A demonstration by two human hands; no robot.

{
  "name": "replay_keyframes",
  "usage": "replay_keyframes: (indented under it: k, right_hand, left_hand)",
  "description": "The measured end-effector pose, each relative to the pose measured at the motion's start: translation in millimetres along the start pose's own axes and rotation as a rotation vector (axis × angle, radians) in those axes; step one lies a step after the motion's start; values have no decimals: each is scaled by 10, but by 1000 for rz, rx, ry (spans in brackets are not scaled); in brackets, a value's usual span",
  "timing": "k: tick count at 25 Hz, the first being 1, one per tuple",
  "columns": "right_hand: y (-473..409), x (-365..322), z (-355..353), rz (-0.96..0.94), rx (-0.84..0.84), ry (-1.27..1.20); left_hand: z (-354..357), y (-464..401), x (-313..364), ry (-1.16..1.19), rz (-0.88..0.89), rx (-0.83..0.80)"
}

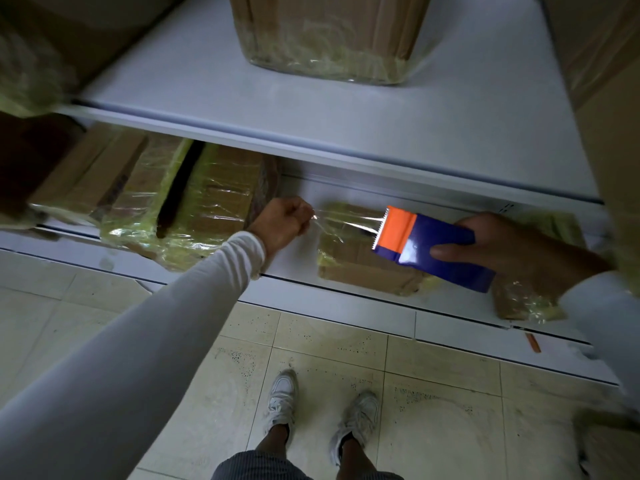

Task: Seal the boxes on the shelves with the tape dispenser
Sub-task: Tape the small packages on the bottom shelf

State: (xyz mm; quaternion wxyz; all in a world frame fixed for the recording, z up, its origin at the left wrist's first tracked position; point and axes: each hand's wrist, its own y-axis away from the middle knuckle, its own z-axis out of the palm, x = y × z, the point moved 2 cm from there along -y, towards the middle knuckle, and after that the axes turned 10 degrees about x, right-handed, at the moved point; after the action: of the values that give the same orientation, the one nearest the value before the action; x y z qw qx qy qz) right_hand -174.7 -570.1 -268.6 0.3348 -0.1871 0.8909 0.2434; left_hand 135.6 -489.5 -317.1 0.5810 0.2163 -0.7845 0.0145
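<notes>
over the low shelf [346, 299], left fingers [304, 216] pinch tape [346, 221]; right fingers [446, 252] grip dispenser [433, 247].

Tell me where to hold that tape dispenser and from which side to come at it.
Grip the blue body of the tape dispenser at its rear, coming from the right, as the right hand does now. The orange toothed end points left, with tape stretched from it to the left hand, so that end is best kept free.

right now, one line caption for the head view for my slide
Left hand pinches clear tape drawn from the tape dispenser held in the right hand.
</notes>
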Motion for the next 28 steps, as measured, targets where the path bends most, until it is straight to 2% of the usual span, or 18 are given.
replay_keyframes:
  k: [9, 15, 18, 21, 23, 28]
  right_hand:
    - [-376, 15, 112, 102, -84, 105]
    - [-367, -46, 271, 127, -69, 191]
    - [-362, -61, 299, 131, -42, 214]
    - [-357, -91, 318, 136, -32, 248]
    - [-345, -108, 326, 144, -12, 294]
    - [-326, -173, 325, 164, -21, 267]
  left_hand:
    - [209, -361, -411, -318, -56, 14]
    - [406, -305, -461, -257, -97, 2]
    - [405, -296, -498, -180, -197, 64]
    - [402, -231, -495, -177, -55, 162]
    - [504, -149, -481, -62, -50, 114]
    - [548, -154, -463, -172, -43, 79]
